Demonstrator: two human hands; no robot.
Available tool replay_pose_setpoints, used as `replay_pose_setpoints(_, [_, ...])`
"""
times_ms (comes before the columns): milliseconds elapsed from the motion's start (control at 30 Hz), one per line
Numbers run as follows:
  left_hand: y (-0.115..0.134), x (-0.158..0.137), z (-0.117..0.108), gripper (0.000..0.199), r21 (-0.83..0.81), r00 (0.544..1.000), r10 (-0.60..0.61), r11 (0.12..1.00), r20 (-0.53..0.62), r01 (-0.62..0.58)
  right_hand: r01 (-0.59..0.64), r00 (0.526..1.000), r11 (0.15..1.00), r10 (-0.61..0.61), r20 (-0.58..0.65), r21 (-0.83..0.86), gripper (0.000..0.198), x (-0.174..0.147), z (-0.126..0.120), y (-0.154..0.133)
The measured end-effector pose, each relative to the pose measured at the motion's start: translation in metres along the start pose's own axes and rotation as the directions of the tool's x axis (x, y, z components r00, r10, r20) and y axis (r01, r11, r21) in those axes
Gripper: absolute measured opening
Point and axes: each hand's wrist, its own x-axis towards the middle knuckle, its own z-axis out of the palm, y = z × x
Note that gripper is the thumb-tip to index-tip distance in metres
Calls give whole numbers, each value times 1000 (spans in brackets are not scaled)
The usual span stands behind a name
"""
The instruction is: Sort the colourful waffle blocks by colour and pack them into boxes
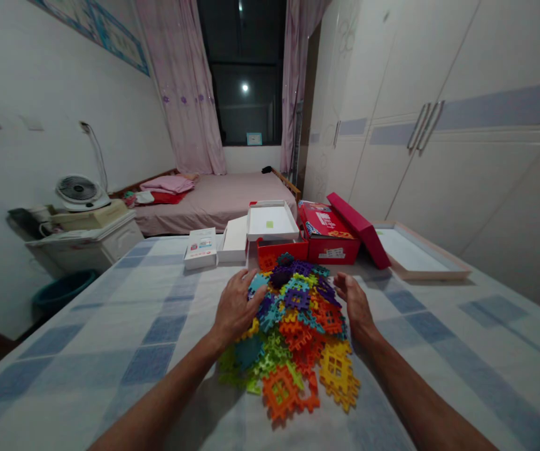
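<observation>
A loose heap of interlocking plastic building pieces (293,300) in orange, yellow, green, teal and purple lies in front of me on the checked cloth. My left hand (238,307) rests against the heap's left side, fingers apart, touching teal and purple pieces. On the opposite side my right hand (355,302) is held upright with its palm toward the heap and nothing in it. Whether its fingertips touch the purple pieces I cannot tell. Closest to me are an orange square piece (279,393) and a yellow one (338,369).
Behind the heap stand a red box (333,250) with a red lid (361,233) leaning on it, an open white box lid (272,222) and small white boxes (201,247). A shallow tray (430,274) lies right. Beyond are a bed (232,194) and a wardrobe (439,175).
</observation>
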Motion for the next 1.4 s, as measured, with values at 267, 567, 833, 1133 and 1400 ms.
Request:
replay_pose_setpoints(267, [21, -34, 25, 50, -80, 951, 158, 987, 265, -142, 104, 992, 980, -89, 89, -172, 44, -5, -3, -8])
replay_pose_setpoints(567, [-58, 13, 5, 40, -101, 979, -59, 994, -196, 40, 260, 933, 810, -72, 352, -525, 50, -1, -32, -27])
replay_pose_setpoints(833, [-87, 12, 14, 42, -71, 984, -94, 994, -153, 84, 292, 904, 670, 39, 425, -683, 52, 11, -64, -29])
replay_pose_setpoints(1133, [-92, 13, 18, 45, 8, 990, -103, 994, -93, 105, 426, 845, 476, 94, 526, -769, 49, 4, -78, -40])
replay_pose_setpoints(1400, [-92, 13, 18, 45, 64, 991, -102, 992, -82, 108, 398, 907, 531, -106, 407, -748, 54, 20, -34, -52])
